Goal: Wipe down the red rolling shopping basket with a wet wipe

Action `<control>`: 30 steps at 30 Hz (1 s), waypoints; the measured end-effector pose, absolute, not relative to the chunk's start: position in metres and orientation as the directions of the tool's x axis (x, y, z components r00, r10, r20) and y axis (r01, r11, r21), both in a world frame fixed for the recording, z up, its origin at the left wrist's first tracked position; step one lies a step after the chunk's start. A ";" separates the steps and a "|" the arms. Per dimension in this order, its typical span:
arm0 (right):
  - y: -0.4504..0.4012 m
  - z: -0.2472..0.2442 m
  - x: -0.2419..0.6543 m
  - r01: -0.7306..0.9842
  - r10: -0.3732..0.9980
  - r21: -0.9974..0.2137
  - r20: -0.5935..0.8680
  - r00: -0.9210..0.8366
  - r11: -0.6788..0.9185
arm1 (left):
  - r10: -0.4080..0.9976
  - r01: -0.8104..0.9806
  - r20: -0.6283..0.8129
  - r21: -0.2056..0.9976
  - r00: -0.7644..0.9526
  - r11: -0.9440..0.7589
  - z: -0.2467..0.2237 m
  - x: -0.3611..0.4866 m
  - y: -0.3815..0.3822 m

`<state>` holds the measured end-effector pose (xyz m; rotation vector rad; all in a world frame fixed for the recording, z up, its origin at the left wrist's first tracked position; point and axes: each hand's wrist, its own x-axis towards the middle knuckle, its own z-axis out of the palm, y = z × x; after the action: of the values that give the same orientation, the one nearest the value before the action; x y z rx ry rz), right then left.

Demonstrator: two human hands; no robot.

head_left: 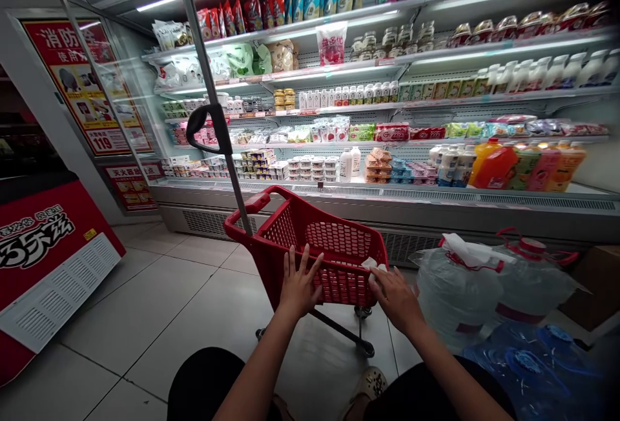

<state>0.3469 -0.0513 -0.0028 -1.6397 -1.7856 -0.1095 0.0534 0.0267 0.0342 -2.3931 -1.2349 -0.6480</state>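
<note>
2 hands (299, 290) (398, 299), 1 holding tissue (371, 263), at red cart (265, 266); cooler (484, 219) contains bottles (555, 73).

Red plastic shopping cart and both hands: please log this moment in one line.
red plastic shopping cart: upright; left hand: open, spread at cart's near side; right hand: touching white crumpled wipe at cart's right end

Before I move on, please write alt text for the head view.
A right hand holds a crumpled white cloth or tissue at the rim of a red shopping cart, the left hand spread at its near side. Behind stands a lit, stocked display cooler.
</note>
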 end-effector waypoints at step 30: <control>-0.058 -0.019 0.282 0.828 0.785 -0.280 0.555 -0.274 0.487 | 0.796 0.891 0.558 0.204 0.235 -0.407 -0.005 0.048 0.023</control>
<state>0.2816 -0.0581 -0.0191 -1.3242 -2.0886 -0.0845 0.0478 0.0231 -0.0051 -2.3411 -1.6137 -0.9066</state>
